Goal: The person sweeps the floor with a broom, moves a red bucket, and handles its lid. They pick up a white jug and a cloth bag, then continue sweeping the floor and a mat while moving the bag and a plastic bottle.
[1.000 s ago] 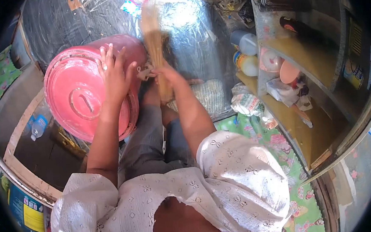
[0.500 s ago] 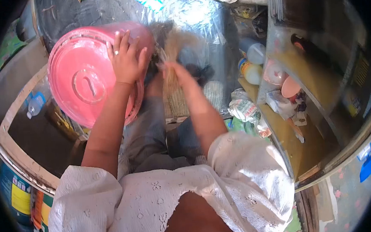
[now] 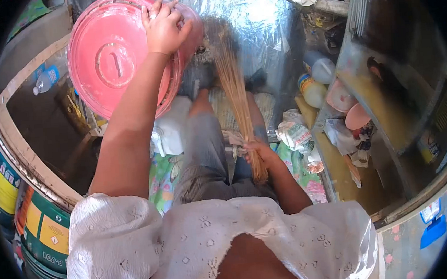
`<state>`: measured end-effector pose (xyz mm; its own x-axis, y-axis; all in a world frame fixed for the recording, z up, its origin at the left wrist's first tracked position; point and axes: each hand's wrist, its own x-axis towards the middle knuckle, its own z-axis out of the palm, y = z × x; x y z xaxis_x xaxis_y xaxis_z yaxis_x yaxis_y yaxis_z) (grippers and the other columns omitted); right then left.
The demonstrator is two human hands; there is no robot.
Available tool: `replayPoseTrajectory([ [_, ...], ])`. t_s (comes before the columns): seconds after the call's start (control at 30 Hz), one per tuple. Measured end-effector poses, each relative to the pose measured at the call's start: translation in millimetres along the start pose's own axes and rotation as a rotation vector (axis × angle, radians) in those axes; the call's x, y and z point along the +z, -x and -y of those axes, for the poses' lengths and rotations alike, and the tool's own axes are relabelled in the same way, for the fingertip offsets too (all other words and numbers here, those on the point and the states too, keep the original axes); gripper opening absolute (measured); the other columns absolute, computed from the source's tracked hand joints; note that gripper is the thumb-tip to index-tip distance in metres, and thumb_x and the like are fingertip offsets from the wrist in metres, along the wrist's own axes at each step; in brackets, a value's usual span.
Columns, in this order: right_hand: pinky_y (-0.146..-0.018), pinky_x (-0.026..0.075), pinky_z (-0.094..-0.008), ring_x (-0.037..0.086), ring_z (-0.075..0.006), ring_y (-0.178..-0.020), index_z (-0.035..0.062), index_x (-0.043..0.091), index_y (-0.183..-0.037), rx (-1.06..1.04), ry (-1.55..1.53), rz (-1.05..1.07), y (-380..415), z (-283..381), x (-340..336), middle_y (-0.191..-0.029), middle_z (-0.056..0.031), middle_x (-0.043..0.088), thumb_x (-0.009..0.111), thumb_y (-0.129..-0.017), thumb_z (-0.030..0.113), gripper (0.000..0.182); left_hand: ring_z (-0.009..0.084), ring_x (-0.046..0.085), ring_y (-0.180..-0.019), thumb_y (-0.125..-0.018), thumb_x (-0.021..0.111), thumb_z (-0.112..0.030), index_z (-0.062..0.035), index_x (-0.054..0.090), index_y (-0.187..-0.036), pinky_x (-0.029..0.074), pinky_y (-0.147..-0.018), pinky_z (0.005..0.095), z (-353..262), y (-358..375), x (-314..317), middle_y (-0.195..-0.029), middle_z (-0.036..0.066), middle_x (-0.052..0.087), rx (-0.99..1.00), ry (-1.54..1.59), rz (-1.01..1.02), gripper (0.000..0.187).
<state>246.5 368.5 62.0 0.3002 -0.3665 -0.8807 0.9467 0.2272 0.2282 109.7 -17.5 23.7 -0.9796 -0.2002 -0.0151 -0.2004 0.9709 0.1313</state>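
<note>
Tipped toward me, a pink bucket (image 3: 192,26) shows its round pink lid (image 3: 94,70). My left hand (image 3: 166,30) grips the upper right edge of the lid, with its fingers bent over the rim. In my right hand (image 3: 259,151) is a stick broom (image 3: 234,87), held low near its bound end, close to my lap. The broom's thin bristles point away from me, over the dark sheeted floor (image 3: 284,43), and their tips are blurred. Some plastic (image 3: 233,138) hangs by the broom's handle.
A shelf unit (image 3: 348,178) on the right holds pink bowls (image 3: 357,116) and crumpled wrappers. Bottles (image 3: 312,90) and a plastic bag (image 3: 293,132) lie beside it. A white jug (image 3: 171,127) stands below the bucket. A framed panel (image 3: 13,96) and green pails (image 3: 44,227) line the left.
My right hand has drawn the broom back toward my lap, its bristles now stretched forward. My left hand stays on the bucket, its fingers more bent. The view has shifted.
</note>
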Motion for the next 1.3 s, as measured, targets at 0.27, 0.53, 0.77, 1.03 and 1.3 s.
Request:
replayPoseTrajectory([
  [0.27, -0.045, 0.046, -0.0267, 0.052, -0.0152, -0.051, 0.0039, 0.049, -0.098, -0.28, -0.017, -0.119, -99, 228, -47, -0.071, -0.0073, 0.055, 0.059, -0.073, 0.016, 0.03, 0.0348, 0.036, -0.111, -0.062, 0.061, -0.024, -0.0059, 0.057, -0.065, 0.018, -0.097, 0.0527, -12, -8, -10, -0.105, 0.01, 0.053, -0.021, 0.085, -0.027, 0.019],
  [0.53, -0.064, 0.045, -0.0298, 0.056, -0.0185, -0.074, 0.0038, 0.043, -0.112, -0.021, 0.189, -0.061, -7, 28, 23, -0.081, -0.0055, 0.057, 0.069, -0.064, 0.016, 0.056, 0.0347, 0.037, -0.11, -0.063, 0.059, -0.024, -0.0055, 0.058, -0.066, 0.019, -0.096, 0.0524, -12, -10, -12, -0.104, 0.011, 0.053, -0.023, 0.125, -0.027, 0.019],
  [0.77, -0.057, 0.044, -0.0264, 0.055, -0.0164, -0.069, 0.0032, 0.049, -0.101, 0.07, 0.205, -0.028, -135, 98, -65, -0.08, -0.0071, 0.057, 0.062, -0.067, 0.016, 0.039, 0.0341, 0.037, -0.111, -0.063, 0.06, -0.024, -0.0054, 0.058, -0.067, 0.019, -0.096, 0.0509, -13, -12, -11, -0.104, 0.01, 0.053, -0.029, 0.09, -0.042, 0.019],
  [1.03, -0.049, 0.047, -0.0294, 0.053, -0.0145, -0.058, 0.0046, 0.044, -0.111, -0.278, 0.194, -0.272, 3, 21, 37, -0.08, -0.0072, 0.055, 0.058, -0.068, 0.006, 0.045, 0.033, 0.038, -0.11, -0.065, 0.061, -0.024, -0.0054, 0.058, -0.069, 0.02, -0.096, 0.0496, -12, -14, -8, -0.104, 0.01, 0.053, -0.024, 0.027, -0.03, 0.02],
  [1.3, -0.047, 0.045, -0.0293, 0.054, -0.0174, -0.055, 0.0022, 0.055, -0.092, 0.141, 0.031, -0.04, -75, -33, -13, -0.068, -0.0074, 0.056, 0.06, -0.073, 0.019, 0.026, 0.0336, 0.039, -0.108, -0.069, 0.059, -0.026, -0.0034, 0.058, -0.07, 0.024, -0.095, 0.0474, -3, -13, 0, -0.102, 0.011, 0.054, -0.038, 0.109, -0.03, 0.023],
])
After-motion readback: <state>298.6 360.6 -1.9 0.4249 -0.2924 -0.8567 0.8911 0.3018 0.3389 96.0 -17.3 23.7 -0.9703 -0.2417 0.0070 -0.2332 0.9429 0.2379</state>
